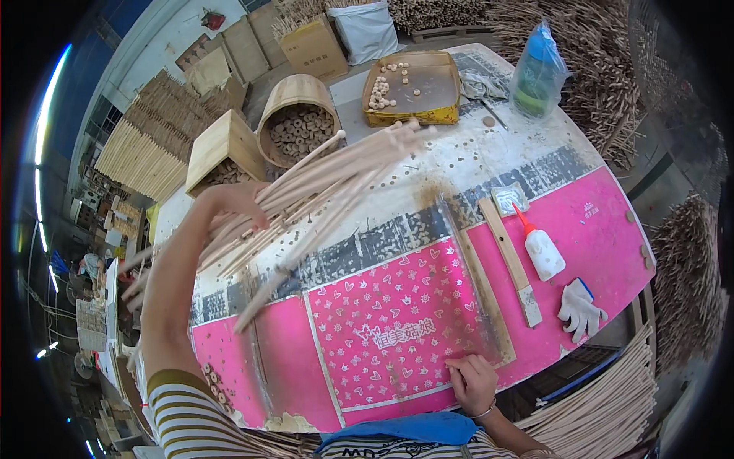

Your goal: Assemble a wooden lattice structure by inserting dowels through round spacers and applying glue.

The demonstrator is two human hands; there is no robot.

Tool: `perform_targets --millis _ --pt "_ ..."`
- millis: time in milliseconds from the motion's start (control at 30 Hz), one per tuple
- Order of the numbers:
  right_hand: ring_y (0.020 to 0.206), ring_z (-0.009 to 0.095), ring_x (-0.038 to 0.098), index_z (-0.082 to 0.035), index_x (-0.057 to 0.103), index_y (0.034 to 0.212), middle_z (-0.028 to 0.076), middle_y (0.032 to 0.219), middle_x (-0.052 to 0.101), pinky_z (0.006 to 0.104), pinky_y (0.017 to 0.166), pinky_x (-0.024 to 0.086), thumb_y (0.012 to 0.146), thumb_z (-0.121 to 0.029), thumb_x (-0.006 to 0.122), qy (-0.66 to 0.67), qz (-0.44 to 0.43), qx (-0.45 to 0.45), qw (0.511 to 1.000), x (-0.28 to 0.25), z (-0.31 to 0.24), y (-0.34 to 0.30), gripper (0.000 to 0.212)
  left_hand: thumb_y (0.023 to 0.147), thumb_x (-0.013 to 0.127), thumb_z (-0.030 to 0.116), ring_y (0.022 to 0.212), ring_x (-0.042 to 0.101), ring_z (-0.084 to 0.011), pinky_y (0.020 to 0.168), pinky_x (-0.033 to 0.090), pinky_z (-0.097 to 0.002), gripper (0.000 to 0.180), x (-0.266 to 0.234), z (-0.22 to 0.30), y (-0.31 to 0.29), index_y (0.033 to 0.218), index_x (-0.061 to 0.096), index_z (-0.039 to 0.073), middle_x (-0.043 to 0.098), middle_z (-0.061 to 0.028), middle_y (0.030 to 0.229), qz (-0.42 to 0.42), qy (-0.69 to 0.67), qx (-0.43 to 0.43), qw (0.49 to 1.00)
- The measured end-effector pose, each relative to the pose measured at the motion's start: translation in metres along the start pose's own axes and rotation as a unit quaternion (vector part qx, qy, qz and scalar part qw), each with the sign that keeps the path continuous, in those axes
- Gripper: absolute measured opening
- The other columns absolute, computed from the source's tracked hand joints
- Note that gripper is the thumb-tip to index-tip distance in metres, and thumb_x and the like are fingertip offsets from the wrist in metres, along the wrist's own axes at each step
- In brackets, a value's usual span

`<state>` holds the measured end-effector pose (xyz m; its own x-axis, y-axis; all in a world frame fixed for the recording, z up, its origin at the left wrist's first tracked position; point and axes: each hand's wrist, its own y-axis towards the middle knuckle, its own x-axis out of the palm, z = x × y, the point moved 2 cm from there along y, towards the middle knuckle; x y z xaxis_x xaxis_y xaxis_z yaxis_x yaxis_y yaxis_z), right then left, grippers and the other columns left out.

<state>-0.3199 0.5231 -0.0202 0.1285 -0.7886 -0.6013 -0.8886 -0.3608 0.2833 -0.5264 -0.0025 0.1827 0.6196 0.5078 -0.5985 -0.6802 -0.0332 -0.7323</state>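
Over the table (451, 157), the outstretched left hand (235, 202) clasps wooden sticks (329, 177); the right hand (474, 384) rests curled closed.

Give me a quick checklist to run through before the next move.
1. Left hand at the wooden sticks: ok; firmness of grip, cannot tell.
2. Stick ends even: not ok, they are staggered.
3. Right hand empty: cannot tell, fingers are curled over the printed pink sheet.
4. White bottle away from the sticks: ok, it lies off to the right.
5. White glove worn: not ok, it lies on the table.
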Motion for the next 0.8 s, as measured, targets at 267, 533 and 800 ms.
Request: perform_targets --millis 267,533,800 --pt "0.073 0.031 0.062 -0.005 0.075 0.096 0.011 0.083 0.066 0.0407 0.064 0.049 0.085 -0.001 0.073 0.009 0.020 -0.005 1.000 0.002 -0.003 0.004 0.012 0.067 0.080 0.028 0.099 0.070 -0.0402 0.091 0.056 -0.0482 0.061 0.072 -0.004 -0.013 0.124 0.066 0.010 0.073 -0.0234 0.103 0.265 0.081 0.162 0.947" --pt "0.074 0.030 0.063 -0.004 0.075 0.096 0.010 0.082 0.066 0.0393 0.065 0.049 0.086 -0.001 0.073 0.009 0.022 -0.004 1.000 0.002 -0.003 0.005 0.010 0.078 0.067 0.013 0.089 0.072 -0.0442 0.075 0.057 -0.0559 0.075 0.203 0.062 -0.035 0.148 0.044 0.020 0.073 -0.0204 0.095 0.209 0.207 0.119 0.948" --pt "0.104 0.033 0.065 -0.008 0.070 0.129 0.011 0.121 0.068 0.0424 0.093 0.052 0.087 -0.005 0.073 -0.041 -0.064 -0.090 0.993 -0.005 -0.027 0.064 0.041 0.080 0.065 0.005 0.094 0.071 -0.0440 0.078 0.055 -0.0552 0.061 0.203 0.041 0.003 0.138 0.049 0.015 0.073 -0.0211 0.103 0.304 0.170 0.124 0.929"
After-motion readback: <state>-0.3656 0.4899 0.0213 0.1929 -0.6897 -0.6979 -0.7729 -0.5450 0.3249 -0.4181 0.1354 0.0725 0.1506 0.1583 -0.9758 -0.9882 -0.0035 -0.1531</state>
